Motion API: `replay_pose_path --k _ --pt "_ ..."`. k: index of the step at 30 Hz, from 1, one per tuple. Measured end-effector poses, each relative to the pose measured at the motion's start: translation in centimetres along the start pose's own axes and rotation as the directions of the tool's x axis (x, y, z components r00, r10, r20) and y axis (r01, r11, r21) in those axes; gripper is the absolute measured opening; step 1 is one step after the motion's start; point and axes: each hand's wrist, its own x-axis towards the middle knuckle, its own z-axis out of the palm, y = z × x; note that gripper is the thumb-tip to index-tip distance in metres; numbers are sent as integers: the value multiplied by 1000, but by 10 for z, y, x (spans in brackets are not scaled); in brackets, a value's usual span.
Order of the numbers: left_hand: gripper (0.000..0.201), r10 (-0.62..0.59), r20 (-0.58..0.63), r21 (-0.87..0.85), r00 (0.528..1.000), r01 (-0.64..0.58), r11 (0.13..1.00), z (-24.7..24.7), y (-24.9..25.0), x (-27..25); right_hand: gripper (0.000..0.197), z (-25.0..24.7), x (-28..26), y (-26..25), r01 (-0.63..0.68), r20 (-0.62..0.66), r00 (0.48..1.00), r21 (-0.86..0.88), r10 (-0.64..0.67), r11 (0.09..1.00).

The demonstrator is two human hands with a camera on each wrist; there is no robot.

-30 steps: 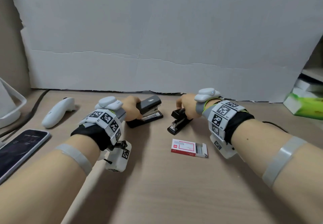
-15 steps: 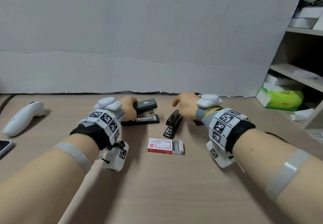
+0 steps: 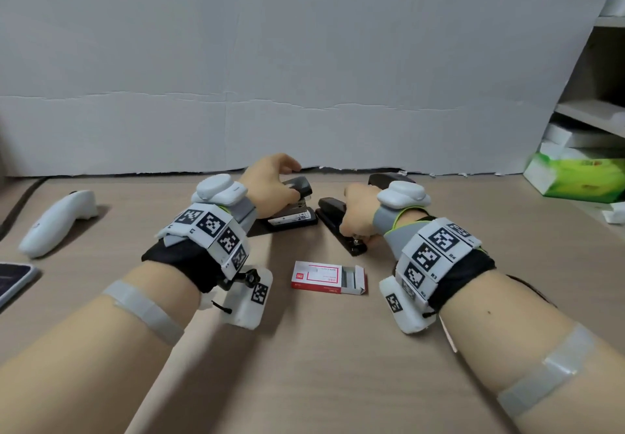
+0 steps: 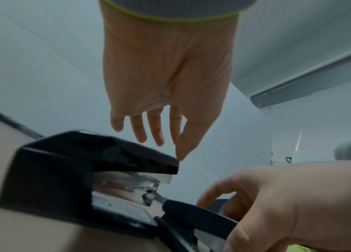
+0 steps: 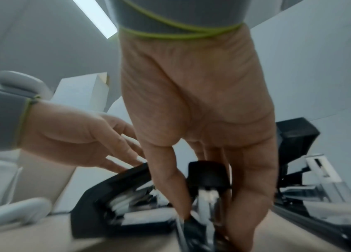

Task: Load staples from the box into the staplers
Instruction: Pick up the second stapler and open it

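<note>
A red and white staple box [image 3: 321,276] lies on the wooden desk [image 3: 338,366] between my wrists, its right end open. My left hand [image 3: 287,173] hovers with straight fingers over the top of the left black stapler [image 3: 291,220]; the left wrist view shows that left hand [image 4: 159,141] just above the stapler [image 4: 62,170]. My right hand [image 3: 355,230] grips the slim middle stapler [image 3: 329,213] near its front end. In the right wrist view the right hand [image 5: 207,204] pinches that stapler [image 5: 207,173] by its sides. A third black stapler [image 3: 378,180] stands behind it.
A white controller [image 3: 55,222] and a phone [image 3: 13,278] lie at the left. A white board [image 3: 304,95] closes off the back. A green pack [image 3: 575,176] and a shelf unit [image 3: 595,112] stand at the right.
My left hand let go of the left stapler and now spreads above it. My right hand moved nearer along the middle stapler and grips it; that stapler has turned on the desk.
</note>
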Motion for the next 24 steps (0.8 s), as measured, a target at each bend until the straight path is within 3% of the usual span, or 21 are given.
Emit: replay_pose_path --k 2,5,8,13,17,21,24 --pt "46 94 44 -1 995 -94 996 0 12 1 62 -2 7 10 36 -14 999 -14 -36 999" --pt "43 204 168 19 964 -210 977 2 33 0 43 -7 5 28 103 -23 994 -23 -104 994" --pt "44 248 355 43 901 -281 959 13 55 0 45 -5 2 44 209 -27 978 0 -208 978" --pt "64 187 515 168 837 -312 935 38 69 1 56 -1 0 55 292 -10 957 35 -291 956" --pt "77 76 561 270 824 -269 925 49 60 -2 57 2 -4 66 207 23 978 53 -208 977" --pt "44 71 563 336 823 -308 890 51 55 -6 43 10 -6 75 127 75 988 62 -132 990" --pt "39 43 568 366 822 -298 882 47 54 -7 39 17 -8 76 119 87 988 90 -127 989"
